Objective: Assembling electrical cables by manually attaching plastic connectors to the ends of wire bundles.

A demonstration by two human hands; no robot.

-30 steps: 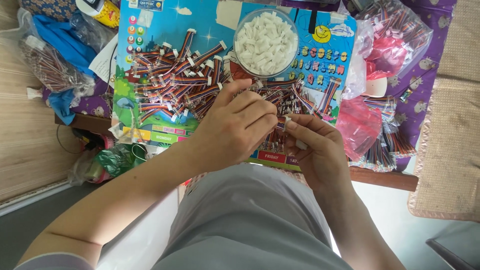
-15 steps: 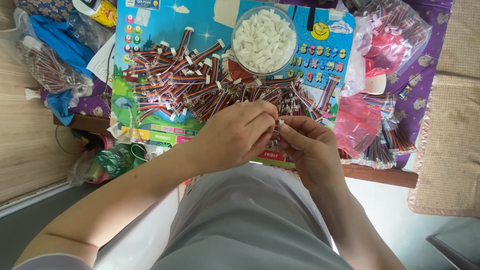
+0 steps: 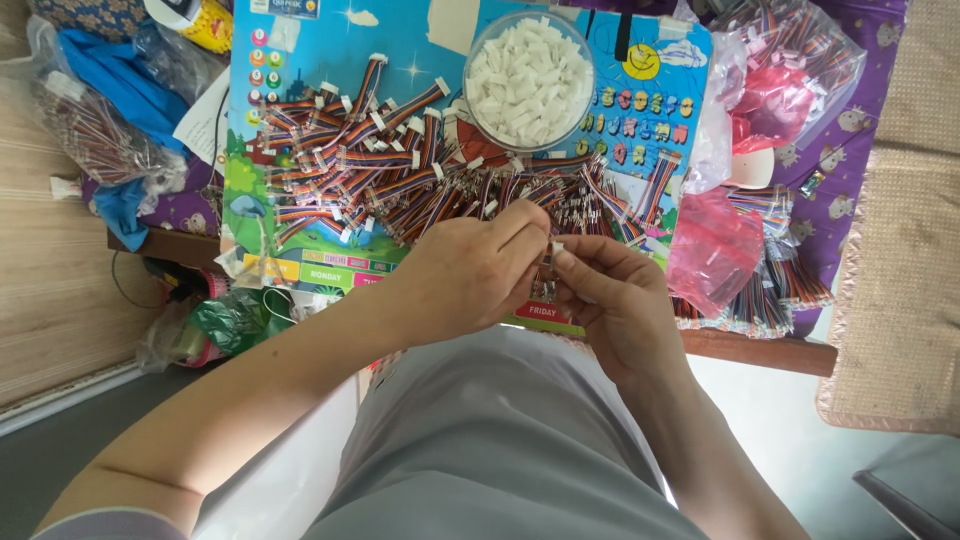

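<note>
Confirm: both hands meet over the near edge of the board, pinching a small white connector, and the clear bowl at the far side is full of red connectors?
Not quite. In the head view the bowl holds white connectors, not red. The rest stands: left hand and right hand meet over the board's near edge, pinching a small white connector.

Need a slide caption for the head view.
Left hand and right hand pinch a small white connector above piled ribbon cables.

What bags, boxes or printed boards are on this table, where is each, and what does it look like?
Printed board: under the wire pile, flat, bright blue with cartoon pictures and coloured strips.
Clear plastic bag: far right, holding striped wire bundles.
Pink plastic bag: right of the hands, crumpled.
Clear bag: left edge, full of thin wires.
Round tub: top centre, clear, with white connectors.
</note>
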